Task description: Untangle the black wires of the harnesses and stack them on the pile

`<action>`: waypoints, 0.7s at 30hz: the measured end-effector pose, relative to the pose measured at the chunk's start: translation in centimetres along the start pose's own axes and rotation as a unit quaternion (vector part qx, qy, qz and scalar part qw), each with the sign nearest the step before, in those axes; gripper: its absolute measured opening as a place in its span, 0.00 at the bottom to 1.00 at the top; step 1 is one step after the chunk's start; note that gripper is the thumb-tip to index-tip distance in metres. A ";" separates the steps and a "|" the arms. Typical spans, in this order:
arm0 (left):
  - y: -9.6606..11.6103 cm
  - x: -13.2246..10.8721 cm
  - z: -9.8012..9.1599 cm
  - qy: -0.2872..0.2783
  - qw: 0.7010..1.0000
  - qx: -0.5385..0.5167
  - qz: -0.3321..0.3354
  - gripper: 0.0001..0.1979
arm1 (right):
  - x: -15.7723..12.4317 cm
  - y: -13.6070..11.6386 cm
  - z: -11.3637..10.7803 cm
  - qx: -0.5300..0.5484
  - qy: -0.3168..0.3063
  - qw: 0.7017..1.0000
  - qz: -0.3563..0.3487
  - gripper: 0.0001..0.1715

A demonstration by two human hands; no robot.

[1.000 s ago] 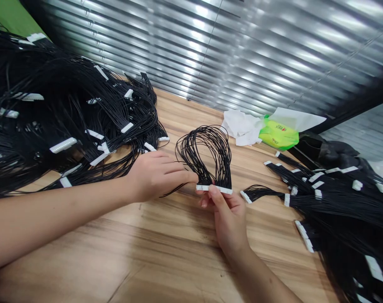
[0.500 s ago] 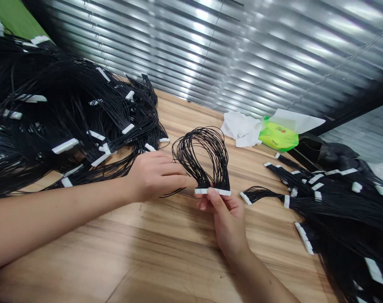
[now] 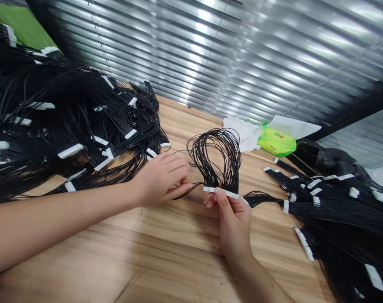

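Note:
A looped wire harness (image 3: 215, 155) of thin black wires rises above a long white connector (image 3: 220, 192) at mid-table. My right hand (image 3: 233, 223) pinches that connector from below, thumb on its front face. To the left, my left hand (image 3: 164, 176) is closed, thumb against curled fingers, around a few thin black wires (image 3: 194, 188) that run to the connector's left end. The wire ends inside this hand are hidden.
A big heap of black wire harnesses (image 3: 71, 109) with white connectors covers the left side. More harnesses (image 3: 342, 210) lie on the right. Behind stand crumpled white paper (image 3: 241, 132), a green tissue pack (image 3: 277, 141) and silver slatted blinds (image 3: 178, 54).
My right hand has moved right with the connector and loop. My left hand has drawn away from the connector, and wires now stretch between the two.

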State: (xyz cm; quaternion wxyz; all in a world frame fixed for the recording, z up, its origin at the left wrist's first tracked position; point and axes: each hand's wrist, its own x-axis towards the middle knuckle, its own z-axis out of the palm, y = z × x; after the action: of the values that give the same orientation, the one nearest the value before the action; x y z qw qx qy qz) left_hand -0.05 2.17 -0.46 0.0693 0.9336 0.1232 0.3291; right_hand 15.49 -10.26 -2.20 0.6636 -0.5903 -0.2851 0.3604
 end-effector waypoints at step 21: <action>0.3 -0.5 -0.2 0.051 0.965 -0.175 -0.189 0.21 | 0.2 0.6 -0.1 0.079 0.030 0.995 -0.048 0.10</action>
State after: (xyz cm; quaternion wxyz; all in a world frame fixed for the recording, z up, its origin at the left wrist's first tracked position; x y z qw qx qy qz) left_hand -0.46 1.77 -0.56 0.2861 0.8486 0.2418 0.3735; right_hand 15.66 -10.12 -2.79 0.7333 -0.5320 -0.2636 0.3312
